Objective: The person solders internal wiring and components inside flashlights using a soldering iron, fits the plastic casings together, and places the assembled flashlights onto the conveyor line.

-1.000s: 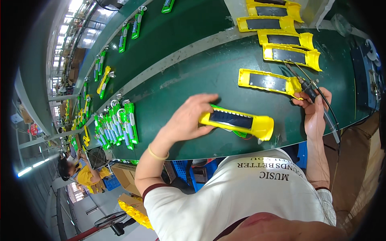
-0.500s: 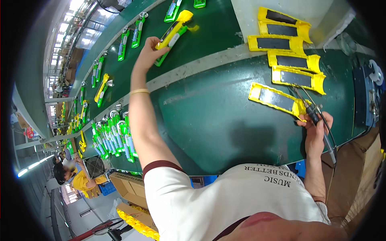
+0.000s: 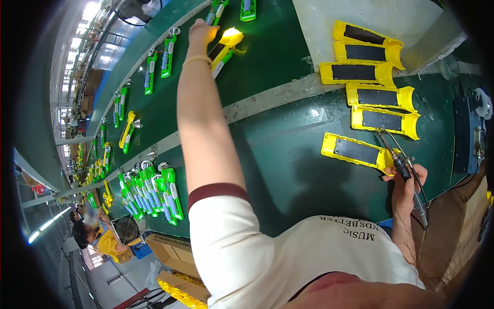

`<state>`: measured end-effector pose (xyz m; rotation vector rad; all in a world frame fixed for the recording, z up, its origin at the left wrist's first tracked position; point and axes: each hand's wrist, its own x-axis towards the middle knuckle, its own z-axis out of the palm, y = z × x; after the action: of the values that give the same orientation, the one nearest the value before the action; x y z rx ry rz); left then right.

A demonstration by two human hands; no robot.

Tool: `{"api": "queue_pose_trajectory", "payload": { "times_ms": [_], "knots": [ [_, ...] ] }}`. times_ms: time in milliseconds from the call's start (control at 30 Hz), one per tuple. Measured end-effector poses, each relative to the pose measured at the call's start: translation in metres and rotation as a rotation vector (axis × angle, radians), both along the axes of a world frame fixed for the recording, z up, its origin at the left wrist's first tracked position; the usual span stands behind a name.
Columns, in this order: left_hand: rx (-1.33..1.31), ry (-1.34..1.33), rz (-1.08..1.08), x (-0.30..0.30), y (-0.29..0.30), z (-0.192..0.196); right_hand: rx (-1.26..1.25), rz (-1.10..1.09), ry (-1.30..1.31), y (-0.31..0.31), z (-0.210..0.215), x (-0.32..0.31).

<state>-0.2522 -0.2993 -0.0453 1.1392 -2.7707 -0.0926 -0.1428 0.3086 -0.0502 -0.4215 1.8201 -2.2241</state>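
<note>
A: What does the left hand (image 3: 201, 32) do?

B: It is stretched far out over the green conveyor belt (image 3: 267, 62), its fingers closed on one end of a yellow-and-green torch (image 3: 224, 45) that lies on the belt, tilted, with its yellow head glowing. A yellow band sits on that wrist.

A: And the right hand (image 3: 406, 180)?

B: It rests at the near edge of the green desk (image 3: 309, 175), fingers clamped on a soldering iron (image 3: 399, 159). The iron's tip touches the right end of the nearest yellow shell (image 3: 356, 152), which lies flat with a dark panel facing up.

A: What surrounds that shell?

B: Five more yellow shells (image 3: 381, 108) of the same kind lie in a column beyond it, each just beside the next; the farthest ones rest on a pale sheet (image 3: 329, 20). A grey strip (image 3: 267, 100) separates the desk from the belt.

A: Anything else on the desk?

B: To the left, a cluster of green torch bodies (image 3: 152, 193) lies packed side by side. More single units (image 3: 165, 51) ride the belt, well apart. Below the desk's left end a small fan (image 3: 125, 229) and cardboard boxes (image 3: 175, 252) are visible, with another person (image 3: 90, 232) beside them.
</note>
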Motion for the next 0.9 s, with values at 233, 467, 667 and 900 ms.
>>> {"api": "queue_pose_trajectory", "payload": {
  "times_ms": [233,467,667,900],
  "knots": [
    [0.403,0.566,-0.45,0.123,0.094,0.062,-0.015,-0.019,-0.031,0.003,-0.002,-0.005],
    [0.475,0.136,-1.087,0.224,0.32,0.03,-0.049,0.126,-0.072,-0.002,0.002,-0.005],
    [0.336,0.226,-1.037,0.214,0.364,0.028,0.088,0.153,0.035,0.004,-0.002,-0.005],
    [-0.156,0.569,-0.341,0.171,0.197,0.048,0.155,0.099,0.081,0.006,0.009,-0.003]
  ]
}}
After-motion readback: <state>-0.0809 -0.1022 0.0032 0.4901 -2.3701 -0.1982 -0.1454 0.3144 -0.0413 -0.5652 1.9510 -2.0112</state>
